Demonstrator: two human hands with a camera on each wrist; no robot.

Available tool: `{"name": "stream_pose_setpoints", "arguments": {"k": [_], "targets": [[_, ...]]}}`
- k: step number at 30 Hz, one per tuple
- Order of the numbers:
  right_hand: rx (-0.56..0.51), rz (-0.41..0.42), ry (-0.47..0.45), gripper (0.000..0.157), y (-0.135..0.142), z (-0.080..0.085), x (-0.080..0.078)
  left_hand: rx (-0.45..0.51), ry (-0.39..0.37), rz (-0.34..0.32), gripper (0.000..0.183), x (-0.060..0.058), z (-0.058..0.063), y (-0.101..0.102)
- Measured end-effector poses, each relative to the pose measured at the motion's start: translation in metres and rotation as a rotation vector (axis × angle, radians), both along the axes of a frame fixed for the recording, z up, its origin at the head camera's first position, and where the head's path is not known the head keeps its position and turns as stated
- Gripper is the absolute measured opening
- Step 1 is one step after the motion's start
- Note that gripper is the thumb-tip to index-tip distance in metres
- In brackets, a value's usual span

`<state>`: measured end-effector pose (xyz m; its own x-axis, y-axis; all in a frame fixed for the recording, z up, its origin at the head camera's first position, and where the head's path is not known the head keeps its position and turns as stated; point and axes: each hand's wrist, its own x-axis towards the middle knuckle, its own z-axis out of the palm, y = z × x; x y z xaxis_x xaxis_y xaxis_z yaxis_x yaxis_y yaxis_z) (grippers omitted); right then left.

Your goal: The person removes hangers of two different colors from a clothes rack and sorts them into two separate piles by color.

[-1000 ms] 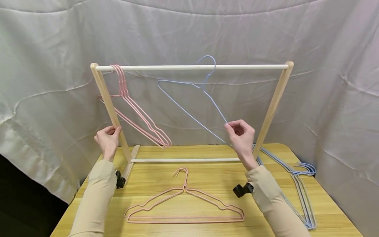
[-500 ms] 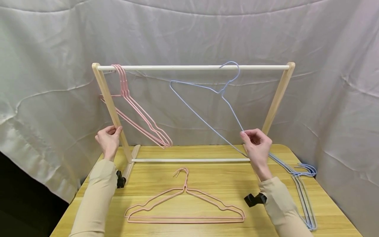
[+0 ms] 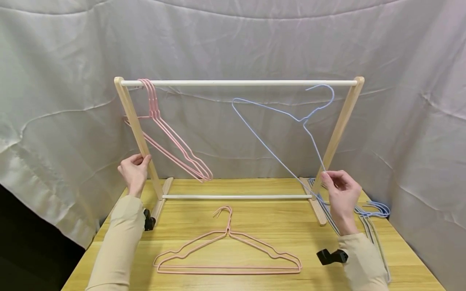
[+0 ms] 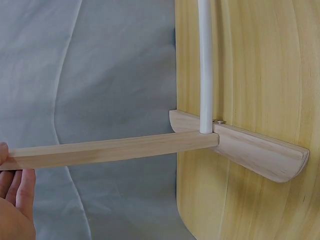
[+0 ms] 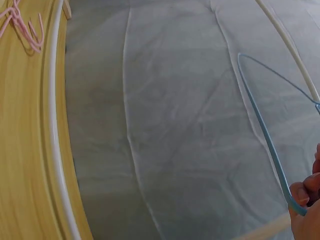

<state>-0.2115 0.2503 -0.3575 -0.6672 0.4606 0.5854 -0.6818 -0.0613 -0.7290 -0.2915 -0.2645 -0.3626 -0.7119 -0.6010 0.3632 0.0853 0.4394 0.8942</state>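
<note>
Left hand (image 3: 134,171) grips the rack (image 3: 233,83); right hand (image 3: 341,195) pinches a hanger (image 3: 303,120), likely light, stiff, best taken higher up.

Head view softly lit — wrist views dimmer and cooler-toned.

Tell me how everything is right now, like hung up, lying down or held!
Left grip: pinching the rack's left post
Right grip: pinching the tilted blue hanger near a corner
Blue hanger: held up; can't tell if its hook touches the rail
Rack: standing upright
Pink hangers on the rack: hanging, bunched left
Pink hangers on the table: lying overlapped
Other blue hangers: lying piled
Curtain: wrinkled
</note>
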Motion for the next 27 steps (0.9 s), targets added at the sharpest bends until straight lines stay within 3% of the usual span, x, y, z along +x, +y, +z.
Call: {"name": "stream_pose_setpoints", "arguments": {"k": [16, 23, 27], "targets": [[-0.206, 0.040, 0.138, 0.008, 0.050, -0.022, 0.016, 0.002, 0.001, -0.003, 0.032, 0.000, -0.001, -0.001], [-0.352, 0.105, 0.253, 0.009, 0.064, -0.030, 0.019, -0.013, 0.005, 0.009, 0.030, -0.001, -0.001, -0.001], [-0.380, 0.091, 0.276, 0.006, 0.072, -0.035, 0.023, -0.033, 0.009, 0.021, 0.029, -0.001, -0.002, -0.001]]}}
